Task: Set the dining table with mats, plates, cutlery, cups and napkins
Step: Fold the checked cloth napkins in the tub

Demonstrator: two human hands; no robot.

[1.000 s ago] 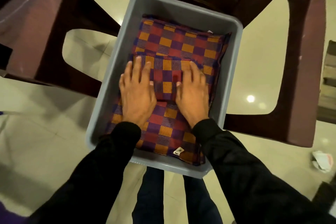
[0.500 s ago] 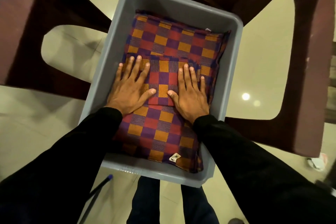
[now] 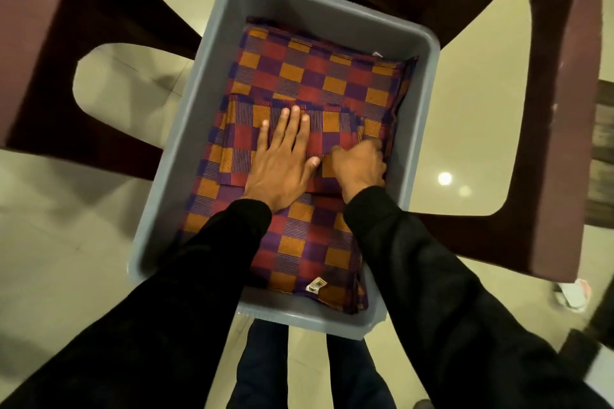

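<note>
A grey plastic bin [image 3: 186, 129] rests on a dark maroon chair and holds a stack of checked mats [image 3: 319, 76] in orange, red and purple. A smaller folded checked cloth [image 3: 239, 129] lies on top of the stack. My left hand [image 3: 282, 159] lies flat on that folded cloth with its fingers spread. My right hand [image 3: 360, 166] is curled at the cloth's right edge, its fingers closed on the fabric there. A small label [image 3: 315, 285] shows at the near corner of the top mat.
The maroon plastic chair [image 3: 558, 109] surrounds the bin, with armrests left and right. Below is a glossy cream tiled floor [image 3: 66, 242]. A crumpled white scrap [image 3: 571, 295] lies on the floor at right. My legs [image 3: 262, 365] stand just in front of the bin.
My left hand has slid right toward the middle of the folded cloth. My right hand went from flat to curled, closing on the cloth's right edge.
</note>
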